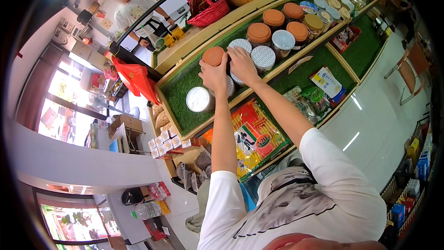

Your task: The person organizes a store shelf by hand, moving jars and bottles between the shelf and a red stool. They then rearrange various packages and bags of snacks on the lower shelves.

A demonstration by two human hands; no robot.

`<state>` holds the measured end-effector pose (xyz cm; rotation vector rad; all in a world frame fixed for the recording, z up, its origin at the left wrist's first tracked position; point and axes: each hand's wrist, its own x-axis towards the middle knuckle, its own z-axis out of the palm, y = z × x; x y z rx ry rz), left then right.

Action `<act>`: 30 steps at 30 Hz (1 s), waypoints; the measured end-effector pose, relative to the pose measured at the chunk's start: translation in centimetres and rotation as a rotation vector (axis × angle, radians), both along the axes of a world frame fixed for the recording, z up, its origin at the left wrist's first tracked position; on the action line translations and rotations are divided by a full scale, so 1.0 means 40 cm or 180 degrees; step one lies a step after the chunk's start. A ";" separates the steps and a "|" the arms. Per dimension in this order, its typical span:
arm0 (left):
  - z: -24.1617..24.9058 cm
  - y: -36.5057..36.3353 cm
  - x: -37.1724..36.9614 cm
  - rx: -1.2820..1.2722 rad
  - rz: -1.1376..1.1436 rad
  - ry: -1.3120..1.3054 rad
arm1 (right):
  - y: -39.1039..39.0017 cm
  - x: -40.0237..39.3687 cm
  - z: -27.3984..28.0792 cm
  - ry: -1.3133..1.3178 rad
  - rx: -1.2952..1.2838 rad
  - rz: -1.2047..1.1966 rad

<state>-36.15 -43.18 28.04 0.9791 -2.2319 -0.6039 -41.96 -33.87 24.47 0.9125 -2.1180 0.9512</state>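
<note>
My left hand point(214, 78) is closed round a jar with an orange lid point(212, 56), at the left part of a wooden display tray lined with green artificial grass. Close beside it, my right hand point(243, 67) lies over jars with white patterned lids, its fingers stretched towards the orange-lidded jar; the fingertips' exact contact is hard to see. One white patterned lid point(240, 44) shows behind its fingers and another patterned-lid jar point(263, 59) stands to its right. Nearer to me, left of my left forearm, is a jar with a silvery white top point(200, 99).
More orange-lidded jars point(259, 34) and a clear-lidded jar point(283, 40) fill the tray's right part. Baskets point(209, 11) stand on a shelf behind. Bagged snacks point(256, 134) lie on the lower tier. A person point(138, 14) stands at the back left. A chair point(409, 71) is at right.
</note>
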 end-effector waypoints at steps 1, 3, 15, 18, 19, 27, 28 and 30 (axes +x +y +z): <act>0.001 0.000 0.000 0.0048 -0.0004 0.0008 | 0.001 0.001 0.002 0.0000 -0.0006 0.0015; 0.001 0.001 0.001 -0.0040 -0.0002 -0.0018 | 0.002 0.001 0.001 0.0001 -0.0019 0.0027; -0.007 -0.002 -0.003 -0.0158 0.0021 -0.0017 | -0.001 -0.002 -0.001 0.0000 0.0024 0.0003; -0.004 0.001 0.000 -0.0106 0.0003 -0.0017 | 0.000 -0.002 0.001 -0.0005 0.0047 -0.0009; -0.002 0.001 0.001 -0.0087 -0.0006 -0.0014 | 0.000 0.000 0.002 -0.0005 0.0035 -0.0011; -0.006 -0.002 0.000 -0.0034 -0.0012 -0.0026 | 0.000 -0.003 -0.001 0.0013 0.0059 -0.0023; -0.006 -0.002 0.000 -0.0029 -0.0008 -0.0024 | 0.000 -0.002 -0.001 -0.0001 0.0045 -0.0020; -0.003 0.000 0.001 0.0003 -0.0015 -0.0037 | -0.001 -0.003 -0.002 -0.0011 0.0033 -0.0022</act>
